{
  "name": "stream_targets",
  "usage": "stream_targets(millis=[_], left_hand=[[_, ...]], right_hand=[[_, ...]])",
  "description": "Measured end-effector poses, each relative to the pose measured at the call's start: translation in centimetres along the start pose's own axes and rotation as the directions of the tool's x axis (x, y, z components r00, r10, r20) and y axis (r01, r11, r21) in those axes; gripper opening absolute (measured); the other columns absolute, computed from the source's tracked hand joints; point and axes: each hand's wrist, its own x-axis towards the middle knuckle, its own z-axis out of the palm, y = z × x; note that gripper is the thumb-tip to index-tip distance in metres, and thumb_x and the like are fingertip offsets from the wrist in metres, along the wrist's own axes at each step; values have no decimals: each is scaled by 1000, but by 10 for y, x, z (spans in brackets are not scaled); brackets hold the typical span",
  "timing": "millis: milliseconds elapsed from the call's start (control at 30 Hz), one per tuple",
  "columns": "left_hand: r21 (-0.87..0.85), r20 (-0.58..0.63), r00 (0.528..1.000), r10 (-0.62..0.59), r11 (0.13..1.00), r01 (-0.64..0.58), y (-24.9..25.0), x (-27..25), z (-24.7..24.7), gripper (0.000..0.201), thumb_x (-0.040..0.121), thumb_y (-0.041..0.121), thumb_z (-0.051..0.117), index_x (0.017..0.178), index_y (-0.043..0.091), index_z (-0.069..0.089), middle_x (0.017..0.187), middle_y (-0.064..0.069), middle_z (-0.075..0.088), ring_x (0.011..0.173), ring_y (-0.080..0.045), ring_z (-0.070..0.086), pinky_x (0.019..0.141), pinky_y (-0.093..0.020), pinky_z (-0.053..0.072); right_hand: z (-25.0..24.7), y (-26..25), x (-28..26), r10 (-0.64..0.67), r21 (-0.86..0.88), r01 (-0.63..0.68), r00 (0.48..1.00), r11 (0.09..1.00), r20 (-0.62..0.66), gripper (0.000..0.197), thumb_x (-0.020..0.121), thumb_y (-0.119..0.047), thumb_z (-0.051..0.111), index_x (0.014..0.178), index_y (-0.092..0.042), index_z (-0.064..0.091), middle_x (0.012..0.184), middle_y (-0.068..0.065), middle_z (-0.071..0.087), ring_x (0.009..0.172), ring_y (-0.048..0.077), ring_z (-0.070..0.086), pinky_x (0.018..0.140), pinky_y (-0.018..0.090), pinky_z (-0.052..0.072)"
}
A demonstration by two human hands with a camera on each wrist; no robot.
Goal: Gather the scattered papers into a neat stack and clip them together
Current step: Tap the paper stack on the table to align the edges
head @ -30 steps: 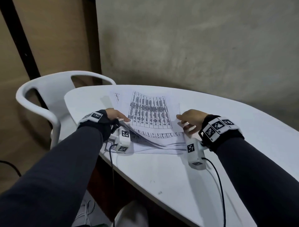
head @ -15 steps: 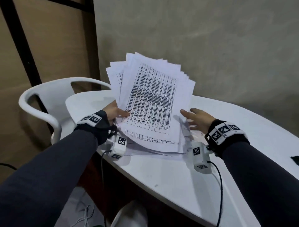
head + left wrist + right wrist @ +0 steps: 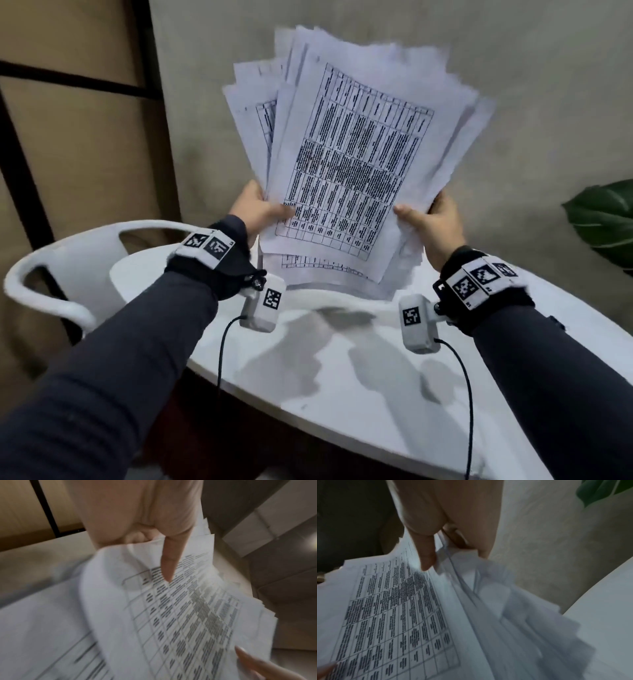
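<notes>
A loose, fanned bundle of white papers (image 3: 356,164) printed with tables stands upright above the white table (image 3: 342,377), its lower edge off the surface. My left hand (image 3: 260,210) grips the bundle's left edge, thumb across the front sheet. My right hand (image 3: 428,216) grips the right edge, thumb in front and fingers behind. In the left wrist view my thumb (image 3: 169,561) lies on the papers (image 3: 171,615). The right wrist view has my thumb (image 3: 426,553) pressing the papers (image 3: 402,615). The sheets are uneven at top and sides. No clip is in view.
A white plastic chair (image 3: 58,270) stands at the table's left end. A grey wall (image 3: 513,102) rises behind the table. A green plant leaf (image 3: 603,219) shows at the right edge. Cables hang from both wrist cameras over the table's near edge.
The papers went from lying on the table to being lifted upright in the air. My right hand moved from beside the pile to gripping its right edge. The head view tilted up.
</notes>
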Motion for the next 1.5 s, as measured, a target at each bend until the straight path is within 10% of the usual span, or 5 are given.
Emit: stream_targets(millis=[533,733,900,1200,1500], left_hand=[[-80,64,986,155,985,-150,10,-5,17,121,32,41,92,132,4,36,132,-15,56,121,-27,55,105,-50,42],[-3,-188,963,194,980,-198,12,-4,20,96,41,43,86,121,21,37,132,-9,50,123,-25,51,107,-42,41],[65,-344,855,387,919,-390,18,-1,18,66,72,23,77,128,11,44,121,5,44,102,-3,47,82,5,34],[-32,-399,852,339,924,-382,37,2,23,15,74,29,73,67,26,60,69,7,58,75,-15,53,89,-42,49],[-13,-450,826,340,922,-387,37,12,22,24,81,8,61,62,22,58,45,19,54,46,9,45,59,-12,40]], right_hand=[[26,-26,2,-12,-63,10,1000,998,-29,111,45,-41,91,135,-9,34,132,6,54,121,21,55,108,41,42],[23,-34,10,-501,-354,445,862,823,-83,98,72,-13,78,147,-4,17,140,2,31,120,-20,30,96,-9,20],[21,-39,12,-490,-374,445,871,814,-32,57,80,-43,66,126,-11,58,102,21,61,89,23,61,87,27,51],[25,-44,9,-434,-205,399,884,894,-174,32,70,-24,47,101,-28,57,78,-13,55,52,-4,37,52,13,34],[23,-39,10,-618,-328,557,778,763,-114,18,84,-21,60,78,-37,54,79,-12,59,76,-2,56,76,21,49]])
